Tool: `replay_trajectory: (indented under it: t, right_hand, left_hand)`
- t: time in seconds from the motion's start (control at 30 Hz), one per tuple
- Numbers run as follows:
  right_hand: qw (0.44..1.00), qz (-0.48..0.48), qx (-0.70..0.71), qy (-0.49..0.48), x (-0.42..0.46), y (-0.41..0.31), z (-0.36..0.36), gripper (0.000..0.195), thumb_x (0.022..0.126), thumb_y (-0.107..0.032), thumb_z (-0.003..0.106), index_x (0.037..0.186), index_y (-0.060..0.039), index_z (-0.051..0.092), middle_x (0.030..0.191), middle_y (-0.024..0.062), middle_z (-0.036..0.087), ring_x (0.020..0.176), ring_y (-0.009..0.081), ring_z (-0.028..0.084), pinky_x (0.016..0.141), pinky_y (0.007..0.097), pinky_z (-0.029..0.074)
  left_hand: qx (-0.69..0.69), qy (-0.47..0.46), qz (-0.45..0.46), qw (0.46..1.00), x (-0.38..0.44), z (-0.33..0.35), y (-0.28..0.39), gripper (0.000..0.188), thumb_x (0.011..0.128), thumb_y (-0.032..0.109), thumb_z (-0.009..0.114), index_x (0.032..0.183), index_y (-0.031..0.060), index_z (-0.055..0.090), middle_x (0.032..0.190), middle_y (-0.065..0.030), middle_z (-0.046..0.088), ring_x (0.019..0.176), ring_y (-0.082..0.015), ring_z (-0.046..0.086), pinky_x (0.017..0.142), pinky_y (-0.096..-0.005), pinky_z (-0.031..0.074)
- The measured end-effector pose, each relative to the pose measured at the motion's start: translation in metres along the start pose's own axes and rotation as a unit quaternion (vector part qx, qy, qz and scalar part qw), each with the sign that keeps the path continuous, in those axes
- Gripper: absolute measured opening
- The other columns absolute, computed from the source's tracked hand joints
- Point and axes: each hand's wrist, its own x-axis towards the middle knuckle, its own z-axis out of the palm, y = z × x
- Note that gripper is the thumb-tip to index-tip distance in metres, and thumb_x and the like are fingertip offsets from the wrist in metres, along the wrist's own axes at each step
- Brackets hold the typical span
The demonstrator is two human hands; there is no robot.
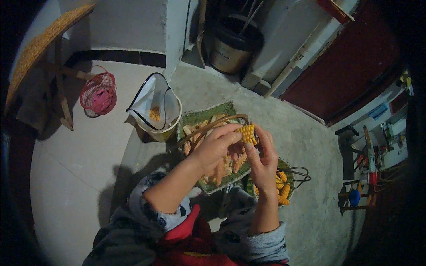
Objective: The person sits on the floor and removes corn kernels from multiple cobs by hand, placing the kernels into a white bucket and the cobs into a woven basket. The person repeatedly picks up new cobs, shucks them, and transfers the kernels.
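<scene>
An ear of corn (pixel 247 134) with yellow kernels is held between both hands above a green woven basket. My left hand (pixel 222 141) grips its left side, the thumb near the kernels. On its right side are the thumb and fingers of my right hand (pixel 263 149). The green woven basket (pixel 208 111) with a brown arched handle holds corncobs (pixel 218 171), mostly stripped of kernels. A smaller green basket (pixel 292 186) beside my right forearm holds ears of yellow corn (pixel 283 193).
Left of the large basket stands a bucket (pixel 163 134) with a white, black-edged bag inside, holding some kernels. A red mesh basket (pixel 98 94) is farther left, near a wooden stand (pixel 60 86) under a corn-covered tray (pixel 43 43). A dark-topped bin (pixel 229 56) stands by the wall.
</scene>
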Motion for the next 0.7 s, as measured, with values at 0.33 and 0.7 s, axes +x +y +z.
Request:
replay_trajectory:
  t: [0.33,0.7]
  right_hand:
    - [0.998,0.026,0.052,0.015,-0.001,0.005,0.000,0.040,0.087,-0.010,0.060,0.124,0.0016,0.051,0.115,0.0128,0.053,0.103,0.0216,0.054,0.087,0.0301,0.045]
    - [0.996,-0.010,-0.075,-0.039,-0.001,-0.005,-0.006,0.038,0.086,-0.008,0.061,0.121,0.0017,0.053,0.108,0.0122,0.053,0.097,0.0207,0.055,0.082,0.0287,0.045]
  left_hand:
    - [-0.037,-0.031,-0.003,0.999,-0.003,0.002,0.001,0.047,0.091,0.025,0.059,0.129,0.0018,0.045,0.104,-0.0054,0.060,0.081,-0.0114,0.060,0.069,-0.0260,0.051]
    - [0.069,-0.096,0.005,0.993,0.004,-0.011,-0.002,0.040,0.093,0.023,0.050,0.125,-0.0010,0.047,0.100,-0.0056,0.060,0.079,-0.0113,0.061,0.065,-0.0266,0.054]
